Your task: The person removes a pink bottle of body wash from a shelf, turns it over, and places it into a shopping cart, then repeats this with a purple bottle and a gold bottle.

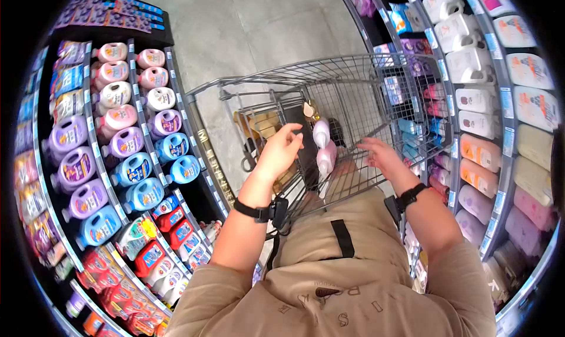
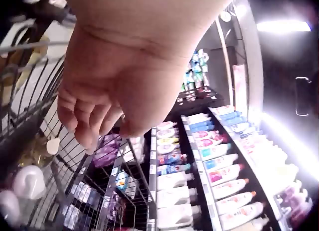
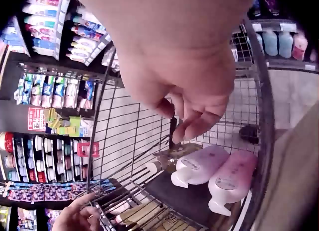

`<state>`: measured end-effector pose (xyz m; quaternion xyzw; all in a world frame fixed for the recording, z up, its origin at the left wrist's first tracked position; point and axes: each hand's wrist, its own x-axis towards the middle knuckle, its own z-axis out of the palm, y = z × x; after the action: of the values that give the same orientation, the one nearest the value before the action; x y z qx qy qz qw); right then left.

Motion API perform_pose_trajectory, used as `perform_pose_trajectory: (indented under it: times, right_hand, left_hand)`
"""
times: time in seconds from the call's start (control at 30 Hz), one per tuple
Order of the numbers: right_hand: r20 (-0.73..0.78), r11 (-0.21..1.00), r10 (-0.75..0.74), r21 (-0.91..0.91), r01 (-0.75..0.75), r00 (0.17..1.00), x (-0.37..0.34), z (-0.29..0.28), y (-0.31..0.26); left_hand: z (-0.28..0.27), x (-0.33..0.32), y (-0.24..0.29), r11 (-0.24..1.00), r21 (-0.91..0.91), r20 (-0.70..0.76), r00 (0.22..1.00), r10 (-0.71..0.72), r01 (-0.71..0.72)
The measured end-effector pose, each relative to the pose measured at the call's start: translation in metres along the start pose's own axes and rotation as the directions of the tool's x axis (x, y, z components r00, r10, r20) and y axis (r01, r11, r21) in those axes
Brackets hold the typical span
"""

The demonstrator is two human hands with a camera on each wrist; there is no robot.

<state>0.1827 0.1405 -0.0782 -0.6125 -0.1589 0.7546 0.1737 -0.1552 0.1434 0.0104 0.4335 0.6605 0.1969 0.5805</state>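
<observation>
Both hands are raised over a wire shopping cart (image 1: pixel 406 84) and hold nothing. My left hand (image 1: pixel 282 151) is above the cart's near left part, its fingers loosely bent. To the right, my right hand (image 1: pixel 379 157) hangs over the basket with relaxed fingers. Between them in the cart lie a lavender pump bottle (image 3: pixel 202 164) and a pink pump bottle (image 3: pixel 234 178), side by side on a dark panel (image 3: pixel 184 196). A see-through bottle with a pale cap (image 3: pixel 154 166) lies beside them, near the right hand's fingertips in the right wrist view.
Shelves of detergent jugs (image 1: pixel 126 140) line the left side; white and coloured jugs (image 1: pixel 471 66) fill the shelves at right. Tan items (image 1: pixel 259 125) sit in the cart's left section. Grey floor (image 1: pixel 253 25) stretches ahead between the shelves.
</observation>
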Motion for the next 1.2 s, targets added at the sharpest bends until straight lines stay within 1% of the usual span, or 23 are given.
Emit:
perform_pose_trajectory:
  times: [0.07, 0.1, 0.17, 0.2, 0.27, 0.3, 0.37, 0.4, 0.47, 0.5, 0.53, 0.6, 0.7, 0.73, 0.83, 0.9, 0.93, 1.0, 1.03, 1.1, 1.13, 1.17, 1.2]
  right_hand:
    - [0.006, 0.998, -0.06, -0.02, 0.06, 0.998, -0.03, -0.01, 0.009]
    - [-0.021, 0.996, -0.077, -0.045, 0.076, 0.997, -0.042, -0.016, 0.016]
    - [-0.051, 0.989, -0.134, -0.076, 0.13, 0.99, -0.072, -0.025, 0.028]
    - [-0.065, 0.986, -0.155, -0.08, 0.15, 0.986, -0.089, -0.03, 0.034]
    - [-0.098, 0.976, -0.209, -0.081, 0.202, 0.973, -0.118, -0.043, 0.057]
    - [-0.112, 0.973, -0.229, -0.05, 0.225, 0.967, -0.127, -0.053, 0.073]
    - [-0.158, 0.96, -0.277, -0.005, 0.28, 0.948, -0.157, -0.063, 0.1]
    - [-0.196, 0.962, -0.259, 0.03, 0.27, 0.946, -0.172, -0.064, 0.114]
    - [-0.263, 0.957, -0.241, 0.097, 0.274, 0.934, -0.203, -0.063, 0.141]
    - [-0.296, 0.947, -0.256, 0.117, 0.301, 0.92, -0.216, -0.066, 0.154]
    - [-0.31, 0.951, -0.242, 0.115, 0.288, 0.919, -0.226, -0.069, 0.168]
    - [-0.328, 0.953, -0.227, 0.12, 0.279, 0.917, -0.245, -0.079, 0.194]
    - [-0.387, 0.933, -0.228, 0.176, 0.315, 0.893, -0.275, -0.087, 0.223]
    - [-0.414, 0.919, -0.233, 0.202, 0.339, 0.88, -0.285, -0.089, 0.23]
    - [-0.491, 0.894, -0.241, 0.223, 0.388, 0.837, -0.313, -0.094, 0.242]
    - [-0.545, 0.894, -0.238, 0.2, 0.4, 0.804, -0.335, -0.096, 0.248]
    - [-0.564, 0.884, -0.232, 0.218, 0.414, 0.793, -0.343, -0.102, 0.257]
    - [-0.586, 0.846, -0.264, 0.242, 0.476, 0.766, -0.356, -0.115, 0.275]
    - [-0.602, 0.833, -0.258, 0.258, 0.489, 0.756, -0.366, -0.119, 0.281]
    - [-0.635, 0.8, -0.256, 0.284, 0.529, 0.728, -0.388, -0.13, 0.295]
    - [-0.649, 0.788, -0.248, 0.297, 0.539, 0.719, -0.398, -0.136, 0.303]
    - [-0.677, 0.76, -0.251, 0.305, 0.574, 0.692, -0.408, -0.141, 0.311]
    - [-0.703, 0.732, -0.253, 0.31, 0.606, 0.665, -0.418, -0.148, 0.318]
  left_hand:
    - [-0.017, -0.037, -0.003, 0.996, 0.004, -0.029, 0.996, 0.087, -0.087]
    - [-0.024, -0.055, -0.007, 0.993, 0.002, -0.044, 0.992, 0.12, -0.12]
    - [-0.037, -0.085, -0.023, 0.976, 0.012, -0.128, 0.968, 0.217, -0.217]
    - [-0.045, -0.098, -0.031, 0.967, 0.012, -0.133, 0.958, 0.253, -0.254]
    - [-0.057, -0.119, -0.05, 0.962, 0.063, -0.143, 0.951, 0.274, -0.267]
    - [-0.06, -0.125, -0.06, 0.95, 0.063, -0.13, 0.942, 0.311, -0.305]
    - [-0.062, -0.133, -0.076, 0.965, -0.022, -0.138, 0.957, 0.255, -0.26]
    - [-0.063, -0.135, -0.082, 0.955, -0.018, -0.11, 0.95, 0.291, -0.295]
    - [-0.059, -0.137, -0.087, 0.977, -0.027, -0.07, 0.976, 0.208, -0.21]
    - [-0.053, -0.137, -0.082, 0.971, -0.017, -0.035, 0.971, 0.237, -0.238]
    - [-0.047, -0.138, -0.074, 0.971, 0.01, -0.003, 0.971, 0.237, -0.237]
    - [-0.032, -0.139, -0.053, 0.968, 0.084, 0.049, 0.971, 0.233, -0.237]
    - [-0.004, -0.137, -0.02, 0.951, 0.115, 0.164, 0.949, 0.267, -0.288]
    - [0.005, -0.138, -0.007, 0.923, 0.179, 0.193, 0.932, 0.305, -0.339]
    - [0.036, -0.141, 0.03, 0.877, 0.243, 0.316, 0.888, 0.333, -0.415]
    - [0.057, -0.129, 0.036, 0.864, 0.234, 0.38, 0.86, 0.341, -0.446]
    - [0.07, -0.125, 0.042, 0.852, 0.252, 0.409, 0.849, 0.335, -0.458]
    - [0.101, -0.119, 0.052, 0.828, 0.269, 0.456, 0.822, 0.341, -0.493]
    - [0.118, -0.119, 0.06, 0.815, 0.275, 0.48, 0.808, 0.343, -0.509]
    - [0.156, -0.12, 0.075, 0.766, 0.305, 0.551, 0.761, 0.342, -0.566]
    - [0.177, -0.121, 0.083, 0.772, 0.279, 0.589, 0.737, 0.332, -0.571]
    - [0.198, -0.122, 0.091, 0.763, 0.282, 0.606, 0.725, 0.328, -0.581]
    - [0.222, -0.13, 0.105, 0.726, 0.281, 0.643, 0.685, 0.344, -0.628]
